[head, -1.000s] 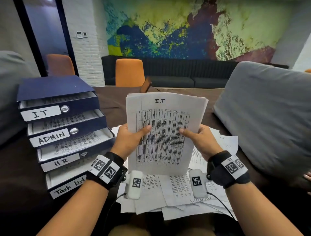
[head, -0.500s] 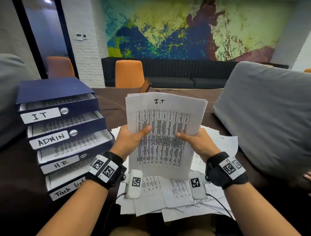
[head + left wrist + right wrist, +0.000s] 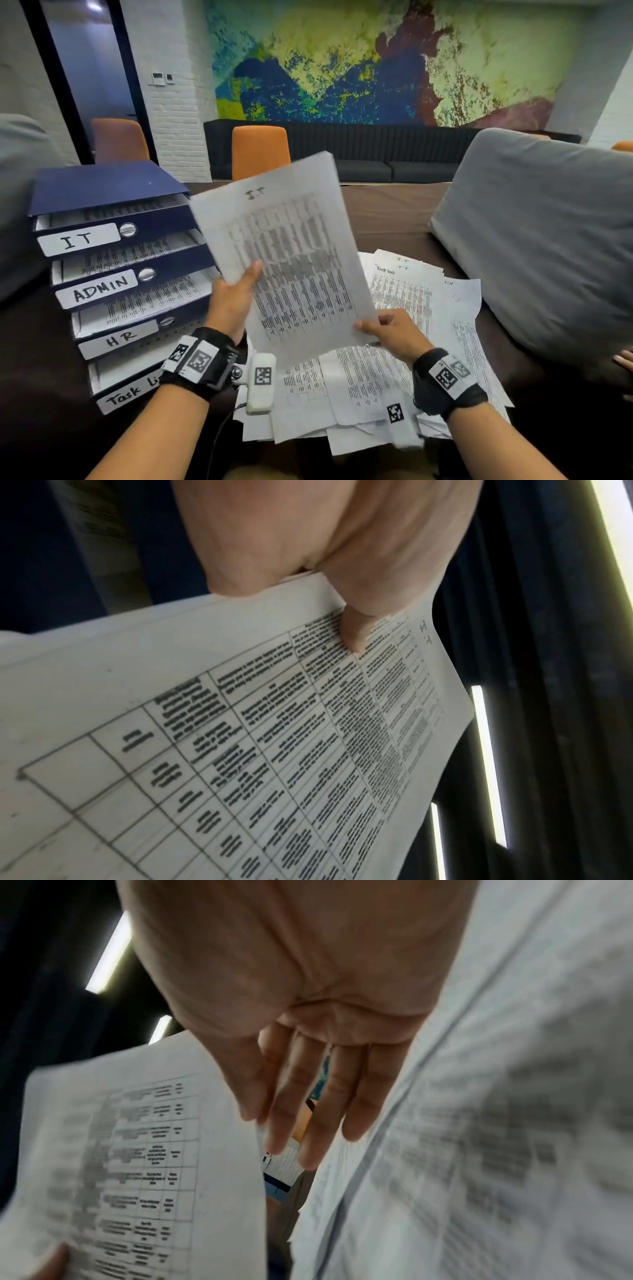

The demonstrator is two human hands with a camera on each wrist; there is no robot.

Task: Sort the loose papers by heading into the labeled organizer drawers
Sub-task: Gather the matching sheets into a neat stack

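Note:
My left hand (image 3: 236, 298) grips a printed sheet headed "I.T" (image 3: 291, 260) by its left edge, thumb (image 3: 352, 634) on the front. The sheet (image 3: 274, 737) is tilted and leans left, in front of the blue organizer (image 3: 102, 186). Its drawers stick out with papers in them and are labelled IT (image 3: 78, 240), ADMIN (image 3: 99, 289), HR (image 3: 116, 339) and Task List (image 3: 126, 394). My right hand (image 3: 387, 329) is at the sheet's lower right corner. Its fingers (image 3: 308, 1110) are straight, and only the thumb touches the sheet's edge (image 3: 137, 1150). The loose paper pile (image 3: 411, 308) lies below on the dark table.
A big grey cushion (image 3: 548, 240) stands at the right of the table (image 3: 387, 212), and another grey one (image 3: 17, 188) left of the organizer. Orange chairs (image 3: 260, 150) and a black sofa are behind. Another person's fingertips (image 3: 625, 363) show at the right edge.
The I.T sheet has swung left and tilted toward the organizer. My right hand has let go of its side, dropped to the lower right corner and straightened its fingers.

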